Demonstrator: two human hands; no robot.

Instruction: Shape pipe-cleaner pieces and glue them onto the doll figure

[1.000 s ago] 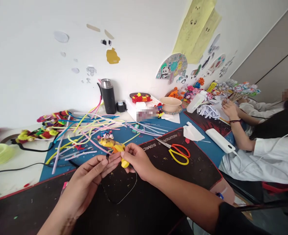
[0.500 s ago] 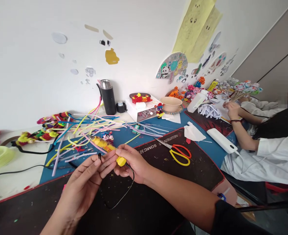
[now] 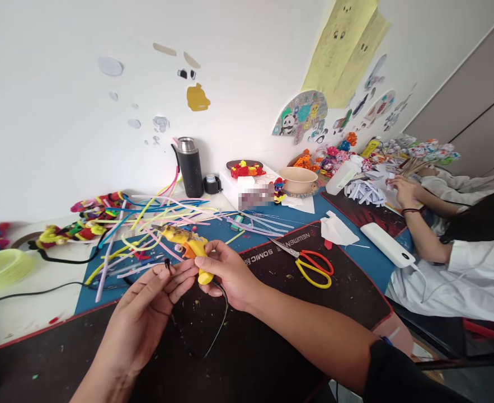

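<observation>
- Head view, hands: the right hand [image 3: 235, 280] grasps the yellow glue gun [image 3: 200, 249] by its handle; the left hand [image 3: 141, 308] pinches a small black piece [image 3: 167, 263] between thumb and fingers. Neither is released.
- Head view, change: over the last second the gun has turned in the grip. Its orange trigger [image 3: 187, 251] now shows more plainly, and the barrel covers most of the small fluffy figure seen beside it half a second ago. The pinch on the black piece is unchanged.
- Head view, location: taking the scissors [image 3: 297, 254] as landmark, the gun and black piece are held to their left, above the dark mat [image 3: 349, 285] on the surface [image 3: 15, 313].
- Head view, assessment: the nozzle points away from the black piece; in this inspector's judgement no glue is being laid on it at this instant.
- Head view, surroundings: pipe cleaners [image 3: 106, 272] lie left of the scissors, the thermos flask [image 3: 190, 170] stands beyond them to the left, and the white power bank [image 3: 387, 245] rests to their right. A co-worker's hand [image 3: 404, 191] is farther right.
</observation>
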